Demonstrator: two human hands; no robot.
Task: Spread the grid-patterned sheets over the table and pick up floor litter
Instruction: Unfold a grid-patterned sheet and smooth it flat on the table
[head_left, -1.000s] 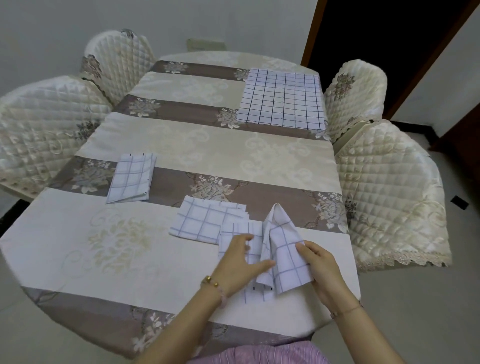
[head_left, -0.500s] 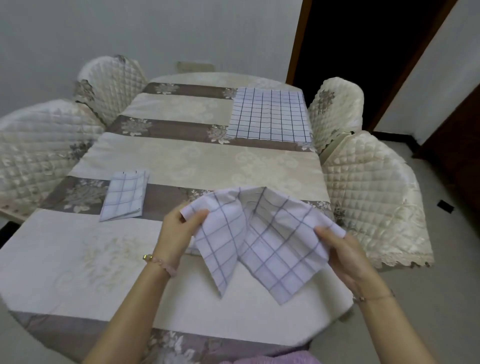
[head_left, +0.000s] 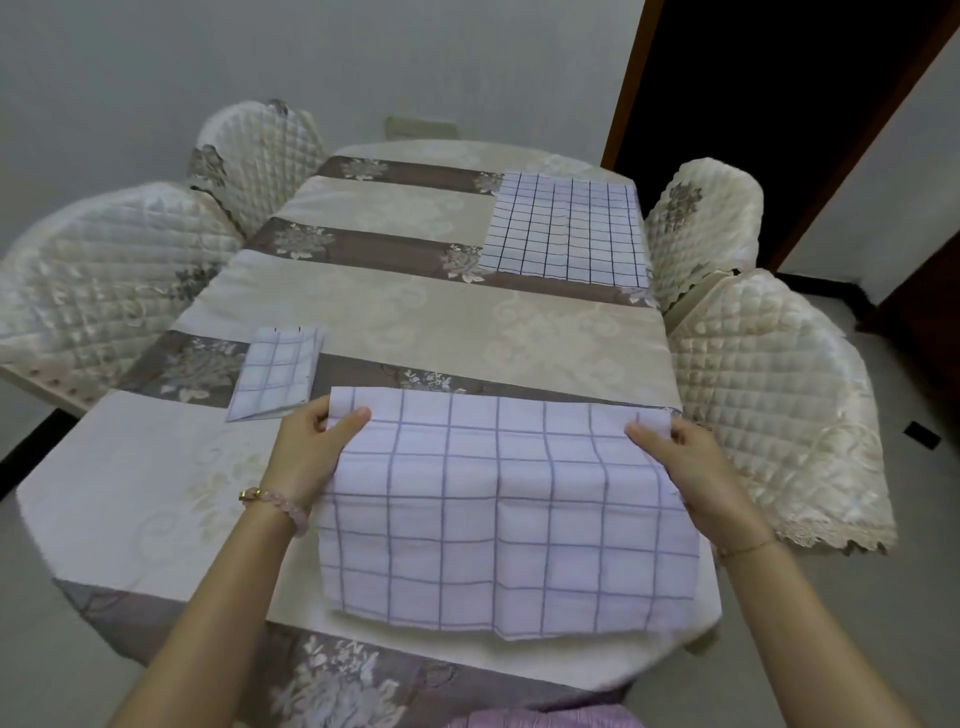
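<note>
The grid sheet (head_left: 498, 499), bunched half a second earlier, was now held stretched flat above the desk (head_left: 156, 467), its far corners pinched by left hand (head_left: 306, 452) and right hand (head_left: 696, 467); laying was judged next.

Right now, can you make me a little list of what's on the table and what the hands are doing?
table: covered by a cream and brown flowered tablecloth
far sheet: spread flat at the far right
folded sheet: lying at the left, untouched
near sheet: opened out, held by its two far corners
left hand: pinching the near sheet's left corner
right hand: pinching its right corner
chairs: four, quilted covers
floor: a small dark piece at the right
</note>
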